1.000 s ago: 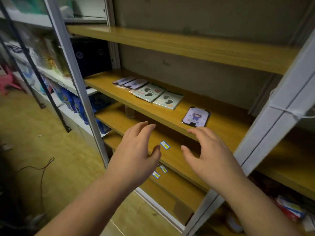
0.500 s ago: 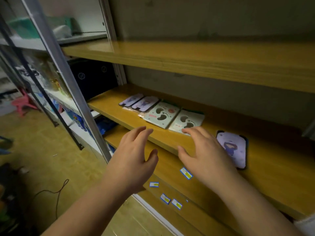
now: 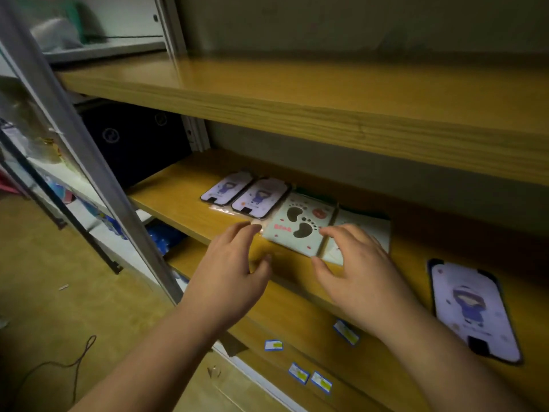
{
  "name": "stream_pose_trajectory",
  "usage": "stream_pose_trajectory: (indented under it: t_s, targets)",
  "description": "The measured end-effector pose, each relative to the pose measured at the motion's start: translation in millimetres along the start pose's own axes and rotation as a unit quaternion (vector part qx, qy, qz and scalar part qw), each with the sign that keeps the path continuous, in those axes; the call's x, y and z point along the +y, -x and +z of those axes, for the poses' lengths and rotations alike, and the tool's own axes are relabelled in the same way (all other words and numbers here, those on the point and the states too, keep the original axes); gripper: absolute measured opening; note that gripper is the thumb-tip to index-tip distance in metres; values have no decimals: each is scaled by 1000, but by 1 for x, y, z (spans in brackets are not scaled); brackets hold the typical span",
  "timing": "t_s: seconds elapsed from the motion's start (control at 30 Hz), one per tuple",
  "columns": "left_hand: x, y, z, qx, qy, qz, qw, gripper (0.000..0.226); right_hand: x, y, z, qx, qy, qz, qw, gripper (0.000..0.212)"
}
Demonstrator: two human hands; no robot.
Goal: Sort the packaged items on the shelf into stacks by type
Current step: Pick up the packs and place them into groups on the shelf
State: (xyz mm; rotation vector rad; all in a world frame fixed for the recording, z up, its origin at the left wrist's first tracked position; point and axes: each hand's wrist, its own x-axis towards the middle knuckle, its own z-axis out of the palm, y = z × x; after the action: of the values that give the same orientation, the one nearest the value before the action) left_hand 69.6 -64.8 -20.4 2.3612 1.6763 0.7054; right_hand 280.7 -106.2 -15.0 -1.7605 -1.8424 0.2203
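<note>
On the middle wooden shelf (image 3: 184, 200) lie two purple cartoon phone-case packs (image 3: 225, 188) (image 3: 261, 197) side by side at the left. Right of them sits a pale footprint pack (image 3: 300, 224), and a second pale pack (image 3: 368, 230) lies partly under my right hand. A third purple phone-case pack (image 3: 472, 310) lies apart at the right. My left hand (image 3: 231, 275) hovers open at the shelf's front edge, left of the footprint pack. My right hand (image 3: 359, 272) is open, fingers spread over the corner between the two pale packs, holding nothing.
An upper shelf board (image 3: 297, 96) overhangs closely above. A grey metal upright (image 3: 98, 179) stands at the left. Lower shelf edges carry small blue-yellow labels (image 3: 273, 345). A dark box (image 3: 133, 141) sits on the neighbouring shelf. A cable (image 3: 74, 361) lies on the floor.
The view has closed in on the middle shelf. Both hands have moved forward from below the shelf edge up to the two pale packs, staying open.
</note>
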Motion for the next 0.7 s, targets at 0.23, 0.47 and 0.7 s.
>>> stream_pose_trajectory:
  t_s: [0.23,0.47,0.7]
  targets:
    - [-53,-84,5,-29,-5,35,999,56,-24,-38,26,43,45,60,996,49]
    - [-76,-150,24,-99,-161,38,981,72,-42,-54,46,71,78,102,989,49]
    - [-84,-171,30,-114,-96,78,986,81,-43,-56,55,83,108,159,978,50]
